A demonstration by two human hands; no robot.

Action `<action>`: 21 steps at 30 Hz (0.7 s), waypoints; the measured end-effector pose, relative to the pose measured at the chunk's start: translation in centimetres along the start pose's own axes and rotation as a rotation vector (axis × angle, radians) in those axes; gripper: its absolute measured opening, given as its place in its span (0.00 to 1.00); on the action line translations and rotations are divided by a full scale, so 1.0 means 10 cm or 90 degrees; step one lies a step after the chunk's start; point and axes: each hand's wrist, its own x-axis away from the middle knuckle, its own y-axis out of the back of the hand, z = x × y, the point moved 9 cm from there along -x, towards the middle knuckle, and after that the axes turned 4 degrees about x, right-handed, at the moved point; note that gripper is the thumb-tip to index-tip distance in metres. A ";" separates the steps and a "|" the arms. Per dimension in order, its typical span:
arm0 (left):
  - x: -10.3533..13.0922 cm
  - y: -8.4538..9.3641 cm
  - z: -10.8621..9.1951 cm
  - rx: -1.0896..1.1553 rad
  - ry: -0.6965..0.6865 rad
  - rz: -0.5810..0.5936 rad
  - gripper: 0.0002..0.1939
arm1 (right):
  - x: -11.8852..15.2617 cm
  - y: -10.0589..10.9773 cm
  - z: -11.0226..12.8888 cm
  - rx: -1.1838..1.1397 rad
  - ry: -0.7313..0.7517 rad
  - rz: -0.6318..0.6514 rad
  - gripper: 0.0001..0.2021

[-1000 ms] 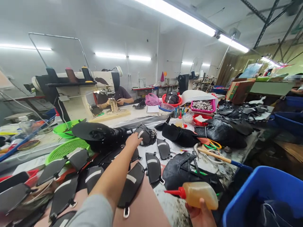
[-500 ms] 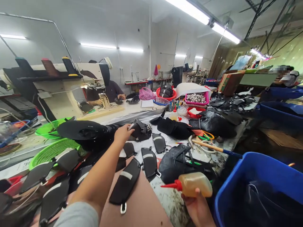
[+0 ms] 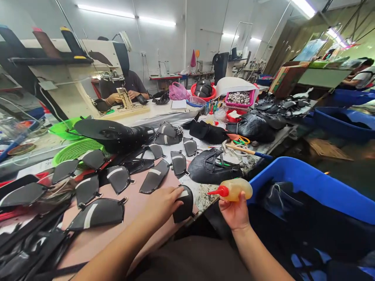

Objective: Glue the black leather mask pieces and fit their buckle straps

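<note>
My left hand (image 3: 164,205) is closed on the edge of a black padded piece (image 3: 185,207) with a pale strip, at the near edge of the pinkish board (image 3: 137,226). Fingers lie over its top and the thumb along its side. In my right hand (image 3: 236,214) is a squeeze bottle (image 3: 238,189) of yellowish liquid, its red nozzle (image 3: 218,191) pointing left toward that piece. Similar black pieces with pale strips and small metal loops lie about the board, one (image 3: 155,175) just beyond my left hand. A small stack of them (image 3: 168,134) sits farther back.
On the right stands a blue bin (image 3: 281,166) with dark material inside. A black leather-like item (image 3: 211,166) lies by the table edge, and a green basket (image 3: 79,150) is at the left. Across the table, a person (image 3: 131,88) works at a sewing machine (image 3: 73,78).
My left hand has come back from the stack to the board's near edge and now holds a padded piece. The bottle stays in my right hand. The view has tilted downward.
</note>
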 end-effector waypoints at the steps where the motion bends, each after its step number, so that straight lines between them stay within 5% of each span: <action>1: 0.03 0.02 0.01 -0.005 0.006 -0.027 0.17 | 0.04 0.01 0.03 0.008 0.010 -0.006 0.24; 11: 0.75 0.97 0.39 -0.101 0.143 -0.370 0.19 | 0.21 -0.09 0.10 0.024 0.026 0.033 0.24; 14: 0.93 0.97 0.48 -0.143 0.200 -0.374 0.20 | 0.22 -0.15 -0.05 0.002 -0.035 0.062 0.24; 21: 0.99 0.66 0.50 -0.160 0.253 -0.333 0.16 | 0.24 -0.18 -0.44 -0.027 -0.172 0.086 0.27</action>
